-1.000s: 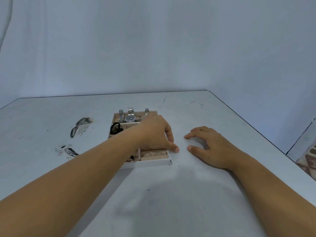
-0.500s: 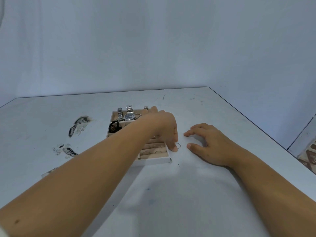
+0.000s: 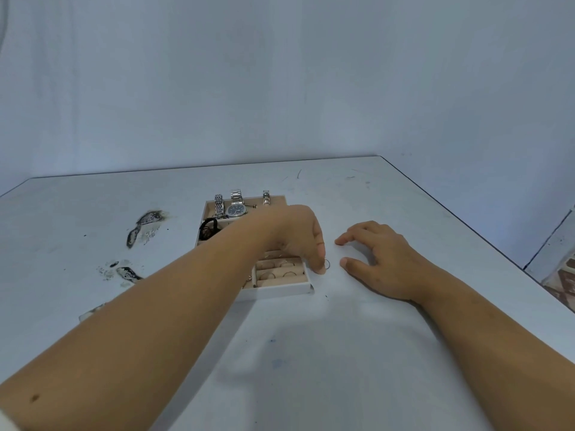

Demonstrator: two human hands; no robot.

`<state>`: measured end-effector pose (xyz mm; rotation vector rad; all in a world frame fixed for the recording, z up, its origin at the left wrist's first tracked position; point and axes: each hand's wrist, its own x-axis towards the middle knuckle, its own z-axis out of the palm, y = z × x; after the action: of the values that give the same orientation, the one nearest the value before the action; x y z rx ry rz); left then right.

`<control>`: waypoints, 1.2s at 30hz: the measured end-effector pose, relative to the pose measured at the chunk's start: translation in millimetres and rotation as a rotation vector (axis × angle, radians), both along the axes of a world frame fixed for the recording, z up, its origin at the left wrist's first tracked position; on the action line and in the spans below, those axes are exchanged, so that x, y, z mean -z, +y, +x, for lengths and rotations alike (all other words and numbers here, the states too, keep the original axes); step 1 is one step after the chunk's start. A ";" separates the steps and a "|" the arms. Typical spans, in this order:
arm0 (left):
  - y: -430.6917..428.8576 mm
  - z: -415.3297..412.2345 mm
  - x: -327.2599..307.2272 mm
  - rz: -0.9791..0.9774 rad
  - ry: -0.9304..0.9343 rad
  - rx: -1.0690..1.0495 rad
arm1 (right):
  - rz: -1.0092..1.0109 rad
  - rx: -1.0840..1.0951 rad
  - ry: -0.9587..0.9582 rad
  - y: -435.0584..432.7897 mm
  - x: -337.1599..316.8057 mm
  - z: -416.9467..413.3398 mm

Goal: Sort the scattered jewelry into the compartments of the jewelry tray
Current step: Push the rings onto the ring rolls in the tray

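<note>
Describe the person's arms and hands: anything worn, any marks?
Unsleeved left forearm and right forearm. No ring, watch or bracelet shows on left hand or right hand. A small dark spot marks the left forearm; perhaps a white sleeve edge below it.

Table (image 3: pixel 311 353): white top, I see dark stains (image 3: pixel 146 225) on its left.
Jewelry tray (image 3: pixel 277 289): sits mid-table.
Right hand (image 3: pixel 382 259): rests palm-down, right of the tray.

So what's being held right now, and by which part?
The left hand pinches a thin ring by its rim; the right hand holds nothing.
</note>
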<state>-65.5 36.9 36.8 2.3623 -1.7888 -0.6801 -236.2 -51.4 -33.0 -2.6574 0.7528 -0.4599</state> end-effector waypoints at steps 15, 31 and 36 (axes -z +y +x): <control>123.7 34.8 14.4 -0.561 0.202 -0.136 | -0.032 -0.124 -0.005 22.0 1.8 19.8; 124.3 25.2 42.7 -0.740 -0.110 -0.008 | -0.029 -0.095 0.005 27.1 2.5 22.4; 125.5 20.4 43.7 -0.724 -0.113 -0.021 | -0.025 -0.095 0.013 27.2 2.3 22.7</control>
<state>-45.1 162.4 -6.9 1.9321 -1.6595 0.1140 -213.6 -24.2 -35.2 -2.7082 0.6255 -0.4298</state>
